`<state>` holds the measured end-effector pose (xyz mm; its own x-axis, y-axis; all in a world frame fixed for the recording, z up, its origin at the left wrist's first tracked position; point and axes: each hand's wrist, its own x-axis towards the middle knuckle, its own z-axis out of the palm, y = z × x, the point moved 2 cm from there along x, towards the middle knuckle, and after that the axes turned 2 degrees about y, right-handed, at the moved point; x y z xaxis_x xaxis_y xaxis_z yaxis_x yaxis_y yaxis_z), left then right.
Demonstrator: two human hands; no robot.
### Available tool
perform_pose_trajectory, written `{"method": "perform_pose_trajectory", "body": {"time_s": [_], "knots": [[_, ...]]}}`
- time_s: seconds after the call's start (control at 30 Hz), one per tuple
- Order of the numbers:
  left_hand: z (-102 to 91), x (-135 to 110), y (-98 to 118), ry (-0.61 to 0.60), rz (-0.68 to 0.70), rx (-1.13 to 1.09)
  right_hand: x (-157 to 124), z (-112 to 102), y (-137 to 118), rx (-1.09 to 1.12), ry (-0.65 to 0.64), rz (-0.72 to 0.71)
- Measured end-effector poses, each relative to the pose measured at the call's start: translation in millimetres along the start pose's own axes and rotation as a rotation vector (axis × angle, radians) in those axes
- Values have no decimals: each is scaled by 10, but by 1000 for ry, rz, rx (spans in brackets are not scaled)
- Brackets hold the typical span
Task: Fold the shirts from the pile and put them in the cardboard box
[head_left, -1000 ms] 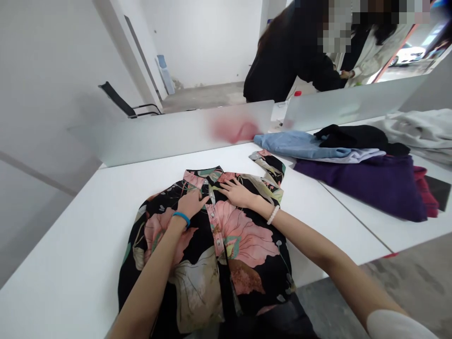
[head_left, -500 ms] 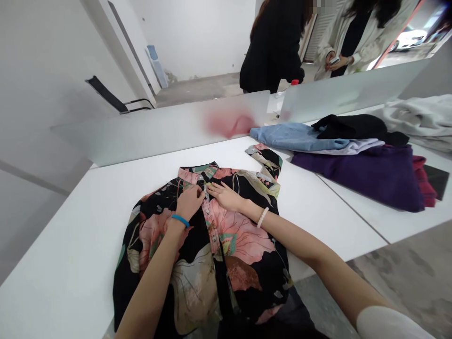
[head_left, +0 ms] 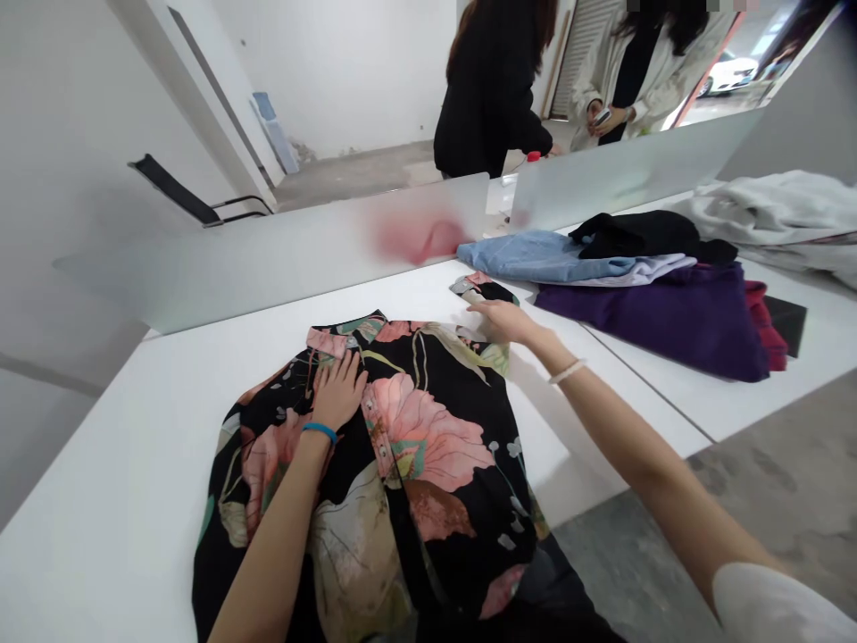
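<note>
A black shirt (head_left: 442, 420) with large pink flowers lies spread on the white table, front up, its collar away from me. My left hand (head_left: 340, 390) rests flat on the shirt just below the collar, fingers stretched out; a blue band circles that wrist. At the far right shoulder, my right hand (head_left: 501, 321) is over the shirt's folded-out sleeve (head_left: 483, 286), with its fingers extended to the left and nothing visibly gripped. Part of the sleeve is hidden under this hand. The shirt's lower hem hangs toward me over the table edge.
Folded clothes lie at the right: blue denim (head_left: 542, 256), a black garment (head_left: 643, 235), a purple garment (head_left: 662, 313) and a pale pile (head_left: 783, 214). A frosted divider (head_left: 301, 246) runs along the table's back. Two people stand beyond it; a black chair (head_left: 174, 189) is at the left.
My right hand has left the button placket near the collar and moved right to the sleeve. My left hand has flattened on the shirt. The view has shifted slightly right.
</note>
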<state>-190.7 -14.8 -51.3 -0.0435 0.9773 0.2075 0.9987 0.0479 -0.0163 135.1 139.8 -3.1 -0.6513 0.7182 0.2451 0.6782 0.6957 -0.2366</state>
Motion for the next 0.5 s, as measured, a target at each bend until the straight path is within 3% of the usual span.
{"method": "perform_pose_trajectory", "body": {"time_s": [0.1, 0.17, 0.3, 0.5], "knots": [[17, 102, -131, -15, -19, 17, -277, -67, 502, -50, -131, 7], [35, 172, -200, -31, -33, 20, -457, -75, 631, -42, -88, 77], [52, 284, -330, -48, -67, 27, -772, -254, 593, 5, 14, 167], [62, 387, -502, -56, -108, 32, -1377, -922, 448, 12, 135, 107]]}}
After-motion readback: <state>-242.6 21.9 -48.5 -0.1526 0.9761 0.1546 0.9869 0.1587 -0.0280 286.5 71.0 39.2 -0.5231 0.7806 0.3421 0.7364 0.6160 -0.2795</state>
